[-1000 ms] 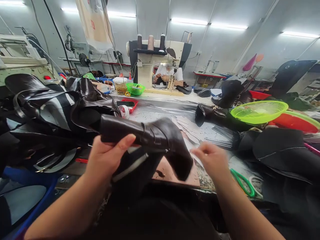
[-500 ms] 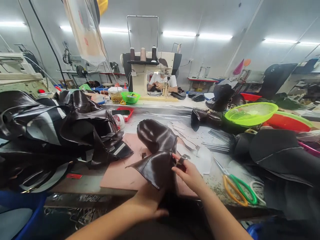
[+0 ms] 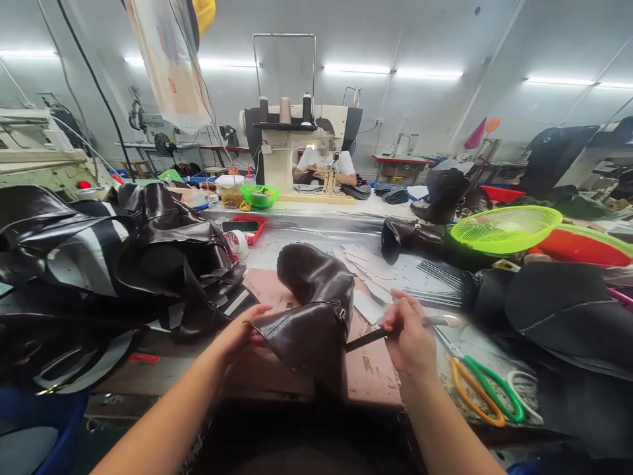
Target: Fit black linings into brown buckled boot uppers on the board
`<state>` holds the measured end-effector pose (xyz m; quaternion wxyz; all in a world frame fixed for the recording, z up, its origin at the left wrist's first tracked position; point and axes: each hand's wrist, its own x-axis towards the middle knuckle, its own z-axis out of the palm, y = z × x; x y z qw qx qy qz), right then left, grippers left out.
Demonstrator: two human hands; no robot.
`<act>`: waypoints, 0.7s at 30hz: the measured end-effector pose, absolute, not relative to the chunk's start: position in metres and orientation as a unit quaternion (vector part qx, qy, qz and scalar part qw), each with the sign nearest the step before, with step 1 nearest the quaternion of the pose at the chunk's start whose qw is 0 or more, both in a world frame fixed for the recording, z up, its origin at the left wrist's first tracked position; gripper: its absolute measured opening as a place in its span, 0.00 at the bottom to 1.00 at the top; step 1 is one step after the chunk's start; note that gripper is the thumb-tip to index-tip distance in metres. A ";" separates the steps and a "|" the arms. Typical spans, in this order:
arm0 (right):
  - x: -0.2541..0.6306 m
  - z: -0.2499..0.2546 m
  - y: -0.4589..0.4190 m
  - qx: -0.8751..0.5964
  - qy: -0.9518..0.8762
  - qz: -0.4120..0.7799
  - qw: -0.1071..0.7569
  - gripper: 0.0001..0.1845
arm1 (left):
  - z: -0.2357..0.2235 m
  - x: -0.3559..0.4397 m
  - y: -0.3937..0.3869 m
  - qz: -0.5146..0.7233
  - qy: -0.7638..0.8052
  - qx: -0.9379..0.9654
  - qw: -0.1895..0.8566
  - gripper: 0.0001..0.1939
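In front of me a glossy dark brown leather boot upper lies on a pinkish board, with a small gold buckle on its side. My left hand holds the pointed left edge of the upper, thumb above and some fingers hidden behind the leather. My right hand is closed around a narrow dark strap that runs to the upper below the buckle. A blurred, pale-tipped piece sticks out on the far side of that hand; I cannot make out what it is.
Dark leather uppers are heaped at left. Scissors with orange and green handles lie at right, near black pieces and a green basket. A person sits behind a sewing machine.
My left hand has moved from below the boot upper to its left edge. My right hand has moved right, away from the upper, drawing the strap out with it.
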<state>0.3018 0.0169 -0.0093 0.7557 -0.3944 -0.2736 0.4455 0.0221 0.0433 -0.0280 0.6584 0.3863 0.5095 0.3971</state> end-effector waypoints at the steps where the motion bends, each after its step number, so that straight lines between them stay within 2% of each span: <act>1: 0.303 -0.006 0.017 -0.392 -0.284 0.445 0.753 0.12 | -0.029 0.024 0.045 0.398 0.476 0.386 0.683 0.22; 5: 0.305 -0.002 0.017 -0.415 -0.327 0.429 0.733 0.15 | -0.028 0.035 0.046 0.355 0.449 0.364 0.735 0.23; 9: 0.295 0.005 0.022 -0.469 -0.431 0.399 0.660 0.12 | -0.021 0.051 0.054 0.301 0.403 0.446 0.741 0.26; 12: 0.285 0.016 0.022 -0.491 -0.534 0.366 0.583 0.11 | -0.011 0.061 0.055 0.303 0.306 0.552 0.714 0.39; 14: 0.278 0.021 0.018 -0.468 -0.606 0.383 0.516 0.13 | -0.003 0.066 0.046 0.313 0.269 0.621 0.667 0.41; 16: 0.271 0.024 0.010 -0.415 -0.655 0.431 0.462 0.15 | 0.005 0.070 0.030 0.328 0.289 0.666 0.604 0.37; 18: 0.262 0.024 0.000 -0.368 -0.666 0.481 0.435 0.16 | 0.013 0.072 0.011 0.333 0.330 0.696 0.543 0.27; 21: 0.248 0.026 -0.014 -0.356 -0.671 0.517 0.394 0.08 | 0.022 0.073 -0.011 0.360 0.375 0.693 0.500 0.15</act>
